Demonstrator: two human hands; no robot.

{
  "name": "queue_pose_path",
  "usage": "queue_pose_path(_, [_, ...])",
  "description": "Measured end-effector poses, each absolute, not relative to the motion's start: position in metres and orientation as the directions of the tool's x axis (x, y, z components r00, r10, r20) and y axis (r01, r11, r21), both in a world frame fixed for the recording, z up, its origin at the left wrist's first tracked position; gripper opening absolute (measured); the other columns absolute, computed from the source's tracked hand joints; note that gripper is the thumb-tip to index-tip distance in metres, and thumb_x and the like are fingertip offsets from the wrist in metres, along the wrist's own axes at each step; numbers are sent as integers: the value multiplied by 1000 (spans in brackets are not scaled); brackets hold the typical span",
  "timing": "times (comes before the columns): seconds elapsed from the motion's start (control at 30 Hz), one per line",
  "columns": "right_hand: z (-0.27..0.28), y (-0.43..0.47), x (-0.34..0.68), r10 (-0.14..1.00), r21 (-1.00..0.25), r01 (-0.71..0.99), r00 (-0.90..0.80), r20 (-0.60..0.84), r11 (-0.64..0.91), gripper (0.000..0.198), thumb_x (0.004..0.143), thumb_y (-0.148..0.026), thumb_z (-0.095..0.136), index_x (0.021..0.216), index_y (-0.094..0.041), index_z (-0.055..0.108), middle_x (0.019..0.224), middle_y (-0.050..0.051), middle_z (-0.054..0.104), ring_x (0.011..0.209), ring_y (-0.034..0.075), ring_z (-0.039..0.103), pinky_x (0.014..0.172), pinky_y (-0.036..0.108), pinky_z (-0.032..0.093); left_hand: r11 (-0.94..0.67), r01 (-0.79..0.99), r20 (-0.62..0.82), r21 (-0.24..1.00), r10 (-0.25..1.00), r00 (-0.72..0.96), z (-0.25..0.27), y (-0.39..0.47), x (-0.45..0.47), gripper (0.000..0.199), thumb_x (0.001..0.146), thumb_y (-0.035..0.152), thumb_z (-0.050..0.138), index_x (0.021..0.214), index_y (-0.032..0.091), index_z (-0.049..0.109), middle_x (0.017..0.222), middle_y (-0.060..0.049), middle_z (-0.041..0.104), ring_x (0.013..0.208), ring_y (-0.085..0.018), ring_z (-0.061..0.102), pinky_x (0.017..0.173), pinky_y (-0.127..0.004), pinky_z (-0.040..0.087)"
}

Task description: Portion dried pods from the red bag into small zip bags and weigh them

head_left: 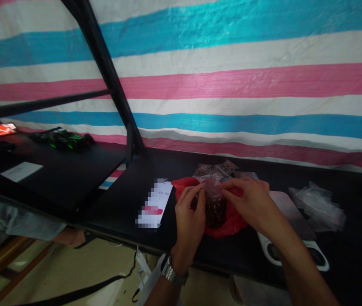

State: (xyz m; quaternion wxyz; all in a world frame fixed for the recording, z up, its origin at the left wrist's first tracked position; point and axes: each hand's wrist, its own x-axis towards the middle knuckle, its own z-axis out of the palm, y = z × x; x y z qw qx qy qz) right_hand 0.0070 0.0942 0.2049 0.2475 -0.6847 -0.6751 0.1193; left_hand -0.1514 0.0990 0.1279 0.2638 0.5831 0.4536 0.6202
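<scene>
Both hands pinch the top of a small clear plastic bag (212, 185) above a red plastic bag (228, 228). My left hand (191, 212) has its fingers closed at the bag's left side, and my right hand (247, 199) grips its right side. Dark brown, grainy pieces (215, 211) show just below the clear bag; whether they lie inside it or in the red bag I cannot tell. Behind the hands, several filled clear bags (227, 166) lie on the black table (123, 212).
A kitchen scale (295, 216) sits partly under my right forearm. Beyond it lies a pile of flat clear bags (319, 206). A phone (155, 208) rests left of the red bag. On the neighbouring table are a black-and-green toy car (67, 139) and white paper (21, 171); a person sits there.
</scene>
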Motion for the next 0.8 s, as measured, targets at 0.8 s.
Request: queue_pose_path(0.8, [239,77,76,791,-909,410,579,199,-71,35,66,-42,78,96,-24,74,89,7,81,90,30,75,86,43,56,-539,320,615,779,756,-224,128,94,-162,20,102,19,59,109,22,77,97,-4,77,86,-16,72,78,-29,58])
